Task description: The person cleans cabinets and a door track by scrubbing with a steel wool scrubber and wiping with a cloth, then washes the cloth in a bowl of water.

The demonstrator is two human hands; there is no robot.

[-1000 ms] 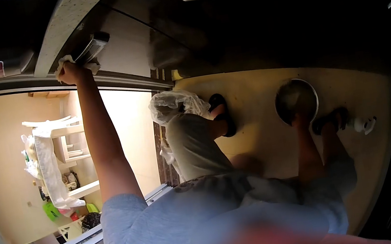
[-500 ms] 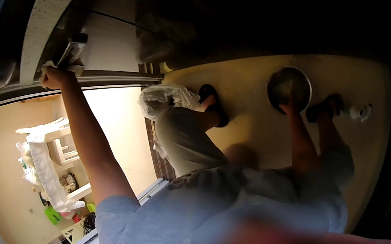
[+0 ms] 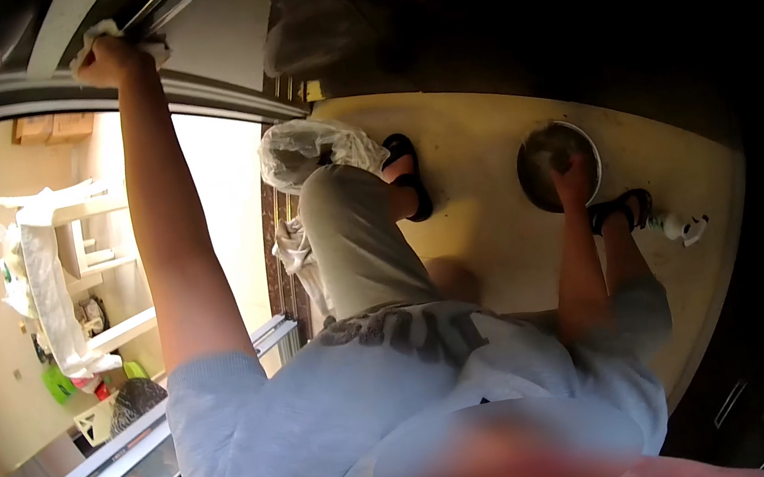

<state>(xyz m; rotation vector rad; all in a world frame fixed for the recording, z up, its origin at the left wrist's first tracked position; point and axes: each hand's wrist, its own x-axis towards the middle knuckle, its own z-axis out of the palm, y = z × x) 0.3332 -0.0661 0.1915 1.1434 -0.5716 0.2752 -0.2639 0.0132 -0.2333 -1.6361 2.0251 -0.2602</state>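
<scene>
My left hand is raised at the far end of my outstretched arm, its fingers closed round a pale cloth. It presses against the dark frame at the upper left, beside a metal handle. My right hand reaches down into a round metal basin on the floor between my feet. Its fingers look curled, but the dim light hides what they hold. Inside the basin, a greyish patch shows just beyond the hand; I cannot tell whether it is cloth or water.
A clear plastic bag stands by my left foot, against the door frame. A white bottle lies beside my right sandal. Through the opening at left are a white rack and cardboard boxes. Dark cabinets border the floor.
The view has shifted, so most things sit higher in it. My right hand has gone from the basin's near rim further in towards its middle. My left hand still holds the cloth near the handle.
</scene>
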